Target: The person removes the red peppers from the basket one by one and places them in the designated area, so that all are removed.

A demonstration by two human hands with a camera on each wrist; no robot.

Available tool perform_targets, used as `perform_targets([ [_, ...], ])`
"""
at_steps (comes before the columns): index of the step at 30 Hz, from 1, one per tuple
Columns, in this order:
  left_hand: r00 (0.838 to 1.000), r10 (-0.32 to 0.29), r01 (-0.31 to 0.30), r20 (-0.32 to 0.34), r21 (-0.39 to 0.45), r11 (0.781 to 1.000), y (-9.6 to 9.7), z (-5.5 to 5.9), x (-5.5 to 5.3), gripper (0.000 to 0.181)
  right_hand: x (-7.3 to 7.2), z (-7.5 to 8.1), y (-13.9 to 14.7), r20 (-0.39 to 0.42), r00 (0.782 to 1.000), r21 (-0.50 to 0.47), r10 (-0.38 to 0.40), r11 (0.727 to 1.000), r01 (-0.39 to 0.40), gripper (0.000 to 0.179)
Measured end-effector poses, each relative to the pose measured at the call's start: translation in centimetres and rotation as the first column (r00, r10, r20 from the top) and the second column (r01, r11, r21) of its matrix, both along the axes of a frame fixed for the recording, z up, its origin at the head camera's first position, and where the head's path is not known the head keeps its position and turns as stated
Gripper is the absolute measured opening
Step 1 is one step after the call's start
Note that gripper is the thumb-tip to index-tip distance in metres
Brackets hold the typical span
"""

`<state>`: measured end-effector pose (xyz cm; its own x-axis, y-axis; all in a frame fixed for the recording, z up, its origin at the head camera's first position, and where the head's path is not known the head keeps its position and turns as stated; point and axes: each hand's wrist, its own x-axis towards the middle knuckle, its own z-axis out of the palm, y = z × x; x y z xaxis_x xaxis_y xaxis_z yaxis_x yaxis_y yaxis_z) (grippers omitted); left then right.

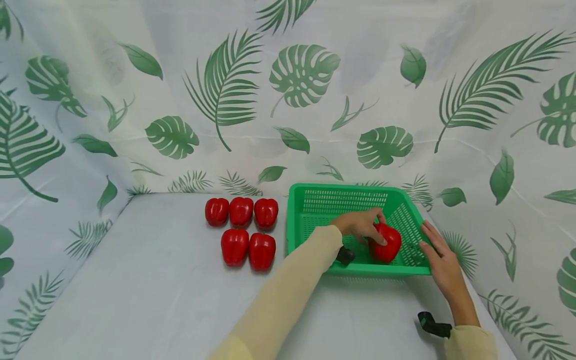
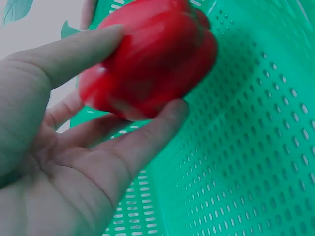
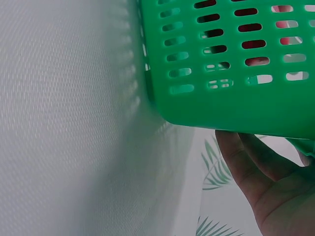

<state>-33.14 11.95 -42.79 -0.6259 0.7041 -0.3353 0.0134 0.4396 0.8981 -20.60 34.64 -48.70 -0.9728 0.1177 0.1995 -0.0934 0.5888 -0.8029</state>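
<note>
My left hand (image 1: 358, 225) reaches into a green plastic basket (image 1: 360, 270) and holds a red bell pepper (image 1: 388, 245) near the basket's right end. In the left wrist view, the thumb lies on one side of the pepper (image 2: 152, 54) and the fingers curve under the other. Whether the pepper touches the basket floor, I cannot tell. Against the basket's right side rests my right hand (image 1: 443, 265), its fingers fairly straight. The right wrist view shows its fingers (image 3: 243, 167) touching the outer wall of the basket (image 3: 206, 108); the fingertips are partly hidden.
Left of the basket, several more red bell peppers (image 1: 240, 212) stand in two rows on the white table (image 1: 148, 280). A leaf-patterned curtain (image 1: 315, 125) closes off the back and both sides. A black wrist-camera piece (image 1: 434, 325) shows by the right sleeve.
</note>
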Motion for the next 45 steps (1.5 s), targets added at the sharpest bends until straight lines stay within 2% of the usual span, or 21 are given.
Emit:
perform_targets([
  [9,1.000,0.027,-0.028,0.006,0.155,0.988,-1.3,0.9,-0.3,0.039,0.1,0.1,0.5,-0.014,1.000,-0.008,-0.001,1.000,0.001,0.058],
  [14,0.998,0.069,-0.069,0.009,0.203,0.977,-2.7,0.9,-0.7,0.038,-0.1,0.0,0.1,-0.008,1.000,-0.013,0.001,1.000,-0.001,0.058],
  [18,0.996,0.089,-0.083,-0.014,0.237,0.968,-3.8,1.0,-1.0,0.039,-0.2,0.1,0.0,-0.003,1.000,0.007,-0.002,1.000,0.002,0.059],
  [25,0.993,0.112,-0.098,-0.034,0.276,0.956,-5.8,1.3,-1.2,0.042,-0.3,0.0,-0.1,0.002,1.000,0.017,-0.002,1.000,0.002,0.059],
  [34,0.988,0.152,-0.132,-0.040,0.315,0.940,-8.0,1.7,-0.7,0.044,-0.1,-0.2,-0.2,0.011,1.000,0.005,-0.009,1.000,0.009,0.058],
  [38,0.981,0.188,-0.164,-0.043,0.329,0.930,-8.9,2.1,-0.4,0.043,-0.1,-0.2,-0.3,0.012,1.000,-0.003,-0.007,1.000,0.007,0.059],
  [45,0.962,0.252,-0.208,-0.104,0.318,0.925,-10.5,2.3,-0.4,0.045,-0.2,-0.1,-0.3,0.011,1.000,-0.007,-0.007,1.000,0.007,0.059],
])
